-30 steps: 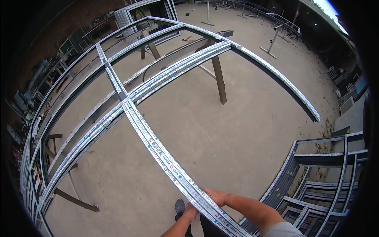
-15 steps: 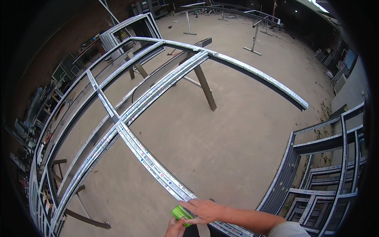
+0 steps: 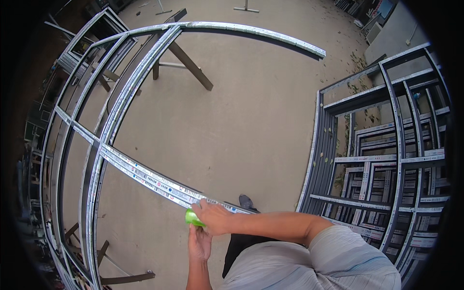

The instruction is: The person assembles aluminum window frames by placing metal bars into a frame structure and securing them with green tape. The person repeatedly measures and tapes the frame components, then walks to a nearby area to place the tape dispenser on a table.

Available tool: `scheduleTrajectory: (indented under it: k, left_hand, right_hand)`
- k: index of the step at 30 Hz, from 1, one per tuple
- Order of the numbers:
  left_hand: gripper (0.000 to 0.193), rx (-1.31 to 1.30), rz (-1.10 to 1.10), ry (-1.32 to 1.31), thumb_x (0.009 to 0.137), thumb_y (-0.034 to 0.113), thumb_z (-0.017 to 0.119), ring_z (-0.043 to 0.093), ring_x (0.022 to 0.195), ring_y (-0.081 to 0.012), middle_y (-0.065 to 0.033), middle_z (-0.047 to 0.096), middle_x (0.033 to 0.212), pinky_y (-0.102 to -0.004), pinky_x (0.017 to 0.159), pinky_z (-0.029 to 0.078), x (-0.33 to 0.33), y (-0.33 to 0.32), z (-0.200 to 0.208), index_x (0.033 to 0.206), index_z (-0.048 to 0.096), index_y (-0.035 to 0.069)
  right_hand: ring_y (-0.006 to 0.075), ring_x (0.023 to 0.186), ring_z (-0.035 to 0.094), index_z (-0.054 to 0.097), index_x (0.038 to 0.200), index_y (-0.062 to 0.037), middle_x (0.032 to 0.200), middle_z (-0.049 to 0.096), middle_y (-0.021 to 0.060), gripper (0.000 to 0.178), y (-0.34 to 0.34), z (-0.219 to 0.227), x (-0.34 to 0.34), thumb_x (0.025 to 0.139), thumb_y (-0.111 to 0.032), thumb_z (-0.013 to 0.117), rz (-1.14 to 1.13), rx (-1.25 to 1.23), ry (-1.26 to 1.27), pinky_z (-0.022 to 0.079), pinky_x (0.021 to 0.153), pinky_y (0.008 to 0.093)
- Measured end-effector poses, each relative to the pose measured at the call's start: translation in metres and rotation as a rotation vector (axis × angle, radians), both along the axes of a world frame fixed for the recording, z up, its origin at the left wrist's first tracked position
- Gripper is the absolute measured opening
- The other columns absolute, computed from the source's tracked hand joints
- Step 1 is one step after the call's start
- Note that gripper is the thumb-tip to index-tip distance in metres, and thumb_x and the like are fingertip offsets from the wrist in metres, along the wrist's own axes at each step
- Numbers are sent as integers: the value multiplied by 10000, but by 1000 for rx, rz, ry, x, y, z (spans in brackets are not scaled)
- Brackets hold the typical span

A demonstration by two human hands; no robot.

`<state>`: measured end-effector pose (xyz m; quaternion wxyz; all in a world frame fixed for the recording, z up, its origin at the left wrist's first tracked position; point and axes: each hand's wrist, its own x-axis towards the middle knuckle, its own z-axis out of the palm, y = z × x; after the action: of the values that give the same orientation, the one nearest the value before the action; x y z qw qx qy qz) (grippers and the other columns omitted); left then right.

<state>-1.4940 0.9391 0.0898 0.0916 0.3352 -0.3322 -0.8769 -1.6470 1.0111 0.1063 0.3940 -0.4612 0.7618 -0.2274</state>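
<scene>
A small bright green object (image 3: 193, 218) with a rounded side is at the near edge of a long profile bar (image 3: 145, 177) covered in printed protective film. Its exact kind is not clear. My left hand (image 3: 199, 244) comes up from below, fingertips closed on the underside of the green object. From the right, my right hand (image 3: 214, 218) lies across the top of it, fingers bent and reaching the bar's edge. Part of the green object is hidden behind the right hand. The bar belongs to a large frame (image 3: 100, 140) with curved members, stretching away to the left.
Brown trestle legs (image 3: 191, 66) hold up the frame over a concrete floor (image 3: 232, 121). Stacked dark frames (image 3: 357, 193) stand close on my right. My shoe (image 3: 246, 201) shows beyond the bar. More frames (image 3: 79, 50) lean at the far left.
The view has tilted down and turned right, showing more of my body and the stacked frames. Both hands remain at the green object, which has turned somewhat beside the bar.
</scene>
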Motion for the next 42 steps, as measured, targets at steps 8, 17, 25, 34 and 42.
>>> scheduleTrajectory:
  k: [8, 17, 25, 34, 42]
  left_hand:
    - [585, -186, -34, -288, 1058, 418, 662, 561, 1264, -239, -83, 592, 1327, -483, 1116, 464, -2, -1, -33, 1465, 506, 28]
    - [657, -449, -35, -336, 1002, 359, 754, 568, 1262, -239, -196, 579, 1377, -382, 1045, 477, -40, 37, -36, 1412, 479, -75]
    - [665, -628, 98, -596, 938, 358, 811, 540, 1258, -362, -291, 563, 1281, -466, 1080, 448, -71, 54, -52, 1286, 523, -131]
    - [693, -802, 336, -810, 865, 399, 868, 650, 1118, -357, -289, 631, 1204, -461, 981, 514, -96, 66, -64, 1185, 550, -127]
    - [716, -856, 403, -1017, 818, 368, 873, 636, 1183, -413, -298, 627, 1242, -464, 1016, 516, -111, 76, -60, 1208, 536, -129]
  right_hand:
    - [501, 1105, 669, 424, 1429, -14, 1192, 677, 322, 761, 22, 7, -58, 804, -260, 781, -293, 19, -41, 551, 925, 523]
    - [439, 1125, 693, 528, 1389, 5, 1169, 707, 291, 770, 28, -26, -78, 755, -298, 843, -352, -64, -61, 548, 960, 488]
    - [366, 1127, 695, 532, 1386, 66, 1214, 691, 257, 793, 37, -65, -104, 778, -320, 865, -346, -57, -154, 542, 967, 432]
    - [397, 1205, 682, 414, 1422, 3, 1268, 697, 235, 852, 29, -74, -109, 818, -399, 860, -246, 25, -151, 547, 998, 480]
    - [382, 1221, 678, 426, 1390, -15, 1298, 685, 226, 807, 19, -67, -118, 834, -407, 860, -192, 147, -148, 545, 1007, 475]
